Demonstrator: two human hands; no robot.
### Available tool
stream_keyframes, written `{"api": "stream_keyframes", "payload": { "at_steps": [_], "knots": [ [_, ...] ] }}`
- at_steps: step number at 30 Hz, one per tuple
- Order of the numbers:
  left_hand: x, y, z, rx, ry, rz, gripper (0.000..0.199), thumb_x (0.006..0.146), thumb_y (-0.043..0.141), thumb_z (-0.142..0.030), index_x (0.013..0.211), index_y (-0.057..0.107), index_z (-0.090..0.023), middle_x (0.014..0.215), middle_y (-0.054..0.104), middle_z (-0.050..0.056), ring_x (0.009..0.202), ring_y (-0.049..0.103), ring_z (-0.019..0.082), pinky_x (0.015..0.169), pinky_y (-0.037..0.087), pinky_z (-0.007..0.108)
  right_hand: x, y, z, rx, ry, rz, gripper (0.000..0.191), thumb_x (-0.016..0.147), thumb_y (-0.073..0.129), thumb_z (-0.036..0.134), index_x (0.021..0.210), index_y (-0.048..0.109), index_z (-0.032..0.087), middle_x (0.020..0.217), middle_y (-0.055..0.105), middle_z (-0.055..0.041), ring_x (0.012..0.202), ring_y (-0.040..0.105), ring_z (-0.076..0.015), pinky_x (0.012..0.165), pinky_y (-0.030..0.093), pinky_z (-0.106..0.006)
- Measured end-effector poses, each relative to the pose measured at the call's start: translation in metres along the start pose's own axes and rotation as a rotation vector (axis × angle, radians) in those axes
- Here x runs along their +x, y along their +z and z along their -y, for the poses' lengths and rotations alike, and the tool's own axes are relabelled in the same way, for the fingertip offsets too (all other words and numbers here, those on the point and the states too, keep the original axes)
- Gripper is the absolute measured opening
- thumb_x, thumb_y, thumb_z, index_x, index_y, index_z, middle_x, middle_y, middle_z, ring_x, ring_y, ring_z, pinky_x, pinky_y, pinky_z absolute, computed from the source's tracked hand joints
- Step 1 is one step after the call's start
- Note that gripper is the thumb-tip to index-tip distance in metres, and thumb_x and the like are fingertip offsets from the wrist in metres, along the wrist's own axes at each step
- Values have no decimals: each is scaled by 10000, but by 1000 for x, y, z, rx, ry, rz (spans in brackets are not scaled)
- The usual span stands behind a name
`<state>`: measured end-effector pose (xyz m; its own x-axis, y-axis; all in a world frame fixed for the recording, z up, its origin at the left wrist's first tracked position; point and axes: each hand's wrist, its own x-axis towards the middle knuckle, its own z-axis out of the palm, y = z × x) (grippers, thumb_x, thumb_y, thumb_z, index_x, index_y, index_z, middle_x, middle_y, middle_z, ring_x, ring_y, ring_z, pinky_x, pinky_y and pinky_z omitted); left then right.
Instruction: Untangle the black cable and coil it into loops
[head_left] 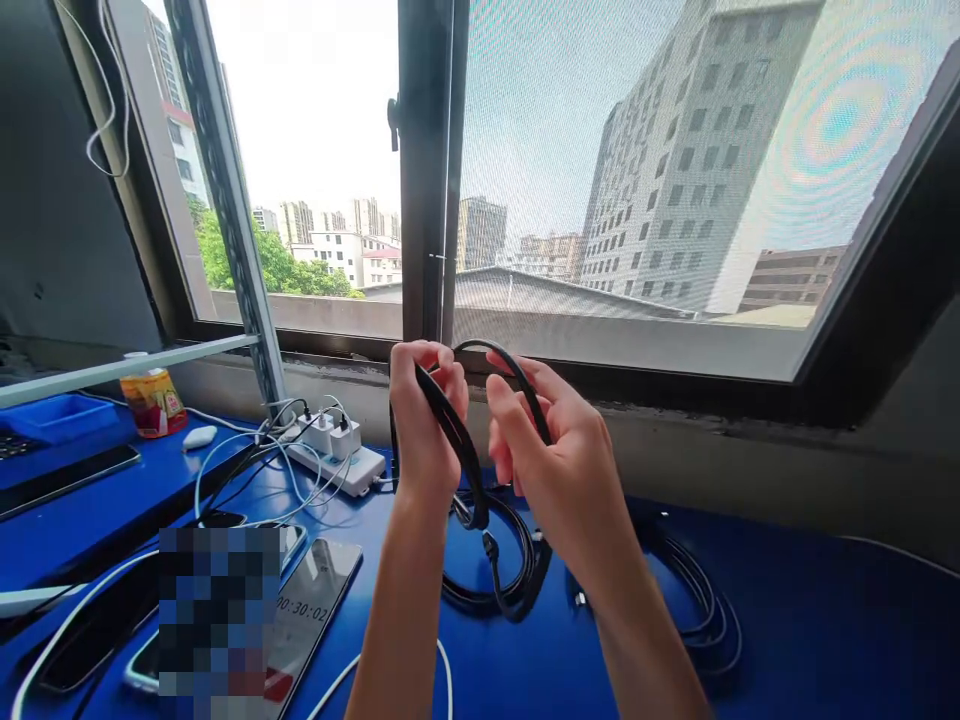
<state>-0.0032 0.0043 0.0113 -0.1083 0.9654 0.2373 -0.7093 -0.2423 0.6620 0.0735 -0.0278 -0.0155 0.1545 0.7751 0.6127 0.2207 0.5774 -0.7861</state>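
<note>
Clasping the black cable (459, 437) in my left hand (424, 425), I see on my feed its folded strands hang above the table (521, 665); it arches into my half-curled right hand (564, 437), whose grip I cannot tell.

Bright sky (315, 100) behind dark-framed window (426, 200); buildings (675, 180) outside; grey wall (56, 220) left; blue tabletop (832, 630) below.

Curled left grip (417, 425) beside right grip (571, 455)
</note>
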Motion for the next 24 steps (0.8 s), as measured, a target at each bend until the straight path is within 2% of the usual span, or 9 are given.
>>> {"api": "stream_keyframes", "payload": {
  "at_steps": [4,10,13,18,24],
  "knots": [
    [0,-2,-4,-5,-20,34,462,858,218,-228,405,292,-180,378,161,-52,339,125,64,347,108,204,2,-13,1,65,-1,-126,341,828,492,382,1065,608,165,435,438,87,331,396,-44,313,315,-145],
    [3,-9,-5,-15,0,55,491,858,211,-242,373,256,-184,362,137,-49,332,109,63,329,113,196,4,-28,6,93,-60,-338,324,814,501,376,1031,637,176,392,376,101,285,338,-42,269,248,-151],
    [3,-10,-5,-22,11,55,491,859,201,-236,371,232,-187,367,125,-49,330,105,64,328,108,203,4,-28,9,93,-76,-397,308,798,513,356,996,657,169,375,359,101,281,318,-41,262,233,-150],
    [2,-7,-6,-13,21,64,522,855,175,-219,339,252,-189,342,123,-42,323,96,64,317,86,197,2,-22,8,85,-63,-335,323,783,532,344,1037,661,190,378,365,98,293,321,-43,268,259,-145],
    [2,-5,-6,-19,-14,49,505,880,175,-232,377,199,-189,358,109,-51,324,93,61,315,92,191,-3,-10,6,32,-56,-219,332,794,521,343,1051,660,184,437,366,84,326,317,-41,291,277,-156]
  ]
}}
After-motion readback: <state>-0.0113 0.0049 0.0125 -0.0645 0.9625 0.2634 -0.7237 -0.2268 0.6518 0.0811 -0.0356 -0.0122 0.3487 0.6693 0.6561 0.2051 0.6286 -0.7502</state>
